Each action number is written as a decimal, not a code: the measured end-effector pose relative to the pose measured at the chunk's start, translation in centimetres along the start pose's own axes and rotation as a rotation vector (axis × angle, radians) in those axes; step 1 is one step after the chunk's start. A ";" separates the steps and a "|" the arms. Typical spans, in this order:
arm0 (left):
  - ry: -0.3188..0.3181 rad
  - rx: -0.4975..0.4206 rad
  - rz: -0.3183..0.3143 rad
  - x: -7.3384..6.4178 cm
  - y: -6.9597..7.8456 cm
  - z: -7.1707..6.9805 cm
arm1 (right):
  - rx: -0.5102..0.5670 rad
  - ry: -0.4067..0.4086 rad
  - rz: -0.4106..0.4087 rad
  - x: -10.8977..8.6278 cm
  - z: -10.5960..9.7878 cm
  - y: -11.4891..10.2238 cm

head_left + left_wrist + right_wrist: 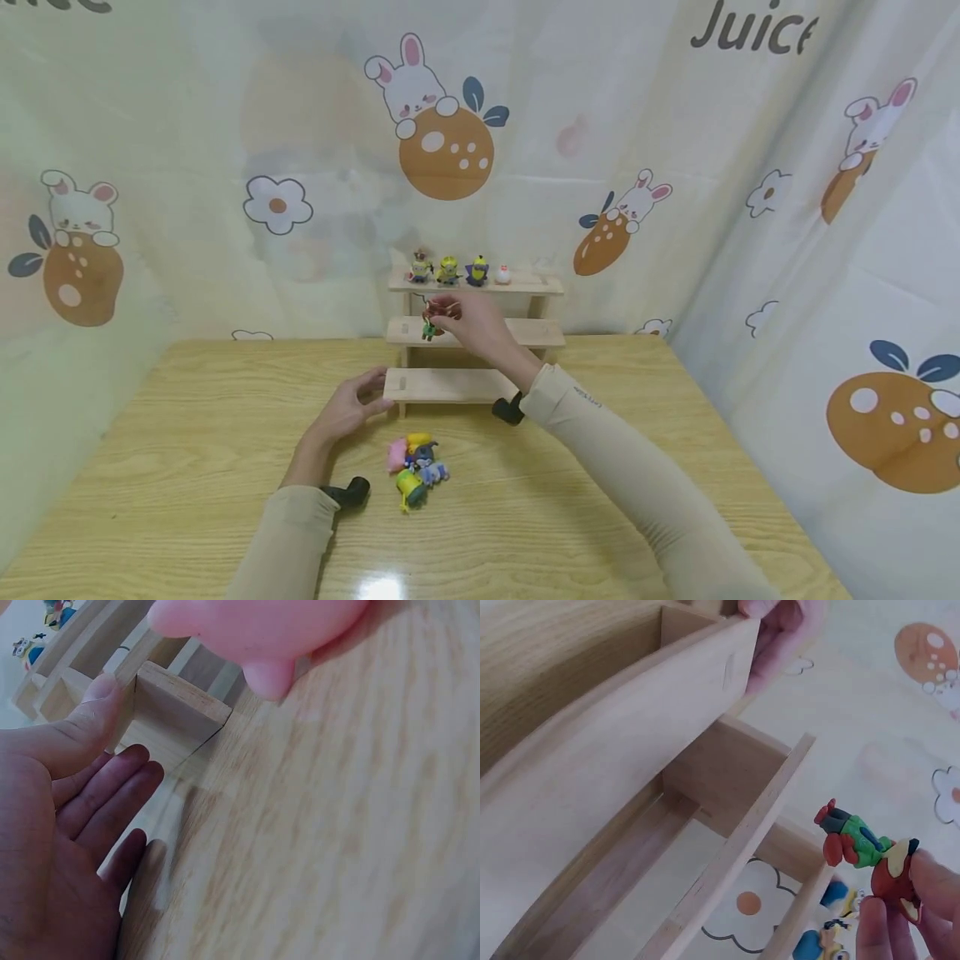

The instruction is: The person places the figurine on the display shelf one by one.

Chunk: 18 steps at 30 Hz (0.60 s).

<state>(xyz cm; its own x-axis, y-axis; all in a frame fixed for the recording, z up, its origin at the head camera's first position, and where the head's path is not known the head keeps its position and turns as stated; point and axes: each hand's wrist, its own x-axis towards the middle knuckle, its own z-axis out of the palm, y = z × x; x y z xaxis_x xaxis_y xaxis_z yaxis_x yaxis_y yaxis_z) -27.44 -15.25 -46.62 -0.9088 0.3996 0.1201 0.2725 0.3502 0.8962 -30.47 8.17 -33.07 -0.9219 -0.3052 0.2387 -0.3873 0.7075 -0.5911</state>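
Between the thumb and fingers of my right hand is a small fox figurine with a red head, green top and dark trousers. In the head view it hangs over the left part of the middle tier of a wooden three-tier display stand. My left hand is at the left end of the bottom tier. Its thumb lies against the board's corner, and its other fingers extend loosely past the end, as the left wrist view shows. A pink toy looms close to the left wrist camera.
On the top tier stand three minion figurines and a small white toy. A pile of several toys, among them a yellow-green one, lies on the wooden table before the stand. Behind hangs a printed curtain.
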 end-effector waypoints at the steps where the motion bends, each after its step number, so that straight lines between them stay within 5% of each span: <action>1: -0.001 0.001 0.002 0.2 -0.4 0.1 | 0.010 0.010 0.009 0.3 0.2 0.0; 7: 0.012 0.011 0.012 1.1 -3.1 0.4 | 0.052 0.045 0.087 2.0 1.3 0.6; 18: 0.030 -0.011 -0.005 1.2 -3.4 0.4 | 0.148 0.113 0.136 3.8 3.0 0.9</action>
<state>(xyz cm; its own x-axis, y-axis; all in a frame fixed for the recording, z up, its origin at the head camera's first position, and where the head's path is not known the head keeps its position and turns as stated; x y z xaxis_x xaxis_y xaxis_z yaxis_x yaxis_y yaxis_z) -29.33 -15.64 -49.73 -0.9192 0.3725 0.1277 0.2643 0.3431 0.9014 -34.26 5.76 -34.97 -0.9642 -0.1344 0.2286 -0.2610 0.6337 -0.7282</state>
